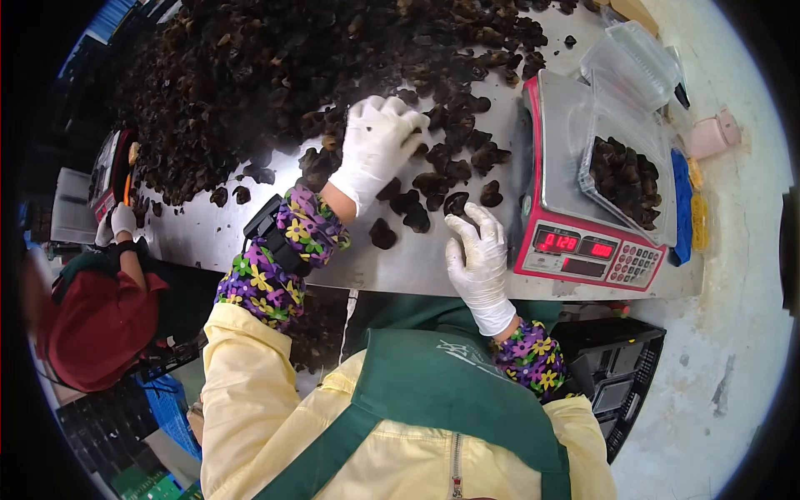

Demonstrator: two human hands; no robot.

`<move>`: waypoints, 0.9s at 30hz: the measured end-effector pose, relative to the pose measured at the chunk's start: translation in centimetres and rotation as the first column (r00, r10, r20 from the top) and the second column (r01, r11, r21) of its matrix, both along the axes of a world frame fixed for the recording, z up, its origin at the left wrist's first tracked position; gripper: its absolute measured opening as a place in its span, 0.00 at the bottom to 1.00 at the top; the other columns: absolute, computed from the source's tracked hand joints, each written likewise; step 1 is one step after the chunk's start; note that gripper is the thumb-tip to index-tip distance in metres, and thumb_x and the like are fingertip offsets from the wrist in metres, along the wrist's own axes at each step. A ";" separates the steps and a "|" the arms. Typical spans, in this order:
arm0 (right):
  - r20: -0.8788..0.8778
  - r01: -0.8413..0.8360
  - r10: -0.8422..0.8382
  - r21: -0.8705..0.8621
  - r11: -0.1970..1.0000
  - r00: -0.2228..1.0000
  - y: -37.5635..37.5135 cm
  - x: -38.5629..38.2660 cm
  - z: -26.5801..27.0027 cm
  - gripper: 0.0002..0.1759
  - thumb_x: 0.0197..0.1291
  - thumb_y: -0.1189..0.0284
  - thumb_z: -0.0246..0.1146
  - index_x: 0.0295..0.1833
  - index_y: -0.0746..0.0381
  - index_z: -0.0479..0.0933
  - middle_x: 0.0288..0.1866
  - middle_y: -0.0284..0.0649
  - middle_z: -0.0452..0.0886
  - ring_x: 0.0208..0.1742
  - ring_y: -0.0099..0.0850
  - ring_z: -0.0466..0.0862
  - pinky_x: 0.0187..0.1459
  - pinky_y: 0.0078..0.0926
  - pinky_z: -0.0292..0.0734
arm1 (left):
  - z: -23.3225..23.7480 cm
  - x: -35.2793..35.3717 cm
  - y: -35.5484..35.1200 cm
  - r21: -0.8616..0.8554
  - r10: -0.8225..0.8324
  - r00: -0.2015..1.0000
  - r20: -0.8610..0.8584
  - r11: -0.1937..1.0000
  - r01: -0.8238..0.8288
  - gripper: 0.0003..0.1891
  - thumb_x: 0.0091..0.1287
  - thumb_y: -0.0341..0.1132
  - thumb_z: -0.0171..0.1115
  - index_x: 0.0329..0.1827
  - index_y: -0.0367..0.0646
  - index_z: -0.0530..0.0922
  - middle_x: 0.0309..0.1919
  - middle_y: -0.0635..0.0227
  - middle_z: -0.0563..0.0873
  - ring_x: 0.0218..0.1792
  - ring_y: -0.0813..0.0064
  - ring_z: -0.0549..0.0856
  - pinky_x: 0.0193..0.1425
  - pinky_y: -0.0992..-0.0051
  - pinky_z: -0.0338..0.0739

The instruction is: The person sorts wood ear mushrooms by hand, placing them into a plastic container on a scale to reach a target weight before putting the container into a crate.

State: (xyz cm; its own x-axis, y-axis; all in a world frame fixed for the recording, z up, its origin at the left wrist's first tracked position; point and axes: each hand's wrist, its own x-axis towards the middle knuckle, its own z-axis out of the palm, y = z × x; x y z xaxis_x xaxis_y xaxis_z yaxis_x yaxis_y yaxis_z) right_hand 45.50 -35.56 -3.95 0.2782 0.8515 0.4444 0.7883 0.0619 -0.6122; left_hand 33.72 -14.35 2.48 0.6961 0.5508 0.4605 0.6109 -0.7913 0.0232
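Just ahead of the left hand [379, 142] a big pile of dried mushrooms [275, 75] covers the far part of the metal table [208, 242]. That hand, in a white glove, lies open and flat, fingers spread, on the near edge of the pile. Between the two hands a few loose pieces [417, 204] lie scattered on the bare metal. The right hand [479, 254], also gloved, rests near the table's front edge with its fingertips touching one dark piece [457, 204]; whether it grips that piece I cannot tell. Just beside the right hand, on its outer side, stands a red scale [583, 250] with lit digits, and on its pan sits a clear plastic box [617, 117], lid open, partly filled with mushrooms. Well beyond the left hand, at the table's other end, another person in a red cap [96, 325] reaches a gloved hand [123, 221] toward a second scale [108, 171].
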 end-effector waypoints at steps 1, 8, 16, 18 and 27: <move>0.003 -0.003 0.003 0.005 1.000 1.000 0.0 0.0 0.1 0.20 0.55 0.77 0.65 0.55 0.60 0.82 0.62 0.49 0.76 0.65 0.50 0.76 0.67 0.48 0.71 | 0.5 0.3 -0.6 -0.053 -0.071 0.997 -0.011 0.996 0.070 0.11 0.59 0.39 0.72 0.45 0.58 0.88 0.42 0.74 0.83 0.49 0.64 0.80 0.58 0.60 0.71; 0.020 0.010 -0.010 -0.004 1.000 1.000 -0.1 0.0 0.1 0.20 0.55 0.77 0.65 0.55 0.60 0.82 0.62 0.49 0.77 0.65 0.50 0.76 0.67 0.48 0.71 | -2.0 2.0 -1.2 -0.272 -0.080 0.992 0.099 0.957 0.105 0.11 0.58 0.39 0.74 0.43 0.52 0.88 0.40 0.71 0.84 0.47 0.61 0.80 0.56 0.63 0.73; 0.002 -0.003 0.004 -0.002 1.000 1.000 -0.1 0.0 0.2 0.20 0.54 0.78 0.66 0.54 0.59 0.83 0.63 0.48 0.77 0.66 0.49 0.76 0.67 0.46 0.71 | 2.3 -3.6 0.1 -0.845 0.506 0.699 0.505 0.125 0.520 0.05 0.74 0.28 0.60 0.50 0.42 0.79 0.46 0.61 0.90 0.41 0.81 0.86 0.49 0.79 0.80; 0.007 -0.003 0.003 -0.010 1.000 1.000 -0.1 0.0 0.4 0.20 0.54 0.78 0.67 0.54 0.59 0.83 0.63 0.48 0.77 0.66 0.49 0.76 0.67 0.46 0.71 | 2.4 -3.0 -0.3 -0.875 0.384 0.790 0.477 0.294 0.386 0.08 0.74 0.29 0.62 0.53 0.41 0.80 0.46 0.63 0.90 0.41 0.81 0.86 0.48 0.80 0.79; 0.003 0.000 0.000 0.015 1.000 1.000 -0.1 0.0 0.1 0.18 0.55 0.77 0.66 0.54 0.60 0.83 0.61 0.48 0.77 0.64 0.49 0.76 0.66 0.47 0.72 | -2.0 2.8 -1.1 -0.146 -0.047 0.988 -0.149 0.989 0.025 0.08 0.60 0.41 0.73 0.36 0.50 0.85 0.33 0.65 0.83 0.40 0.63 0.85 0.46 0.63 0.78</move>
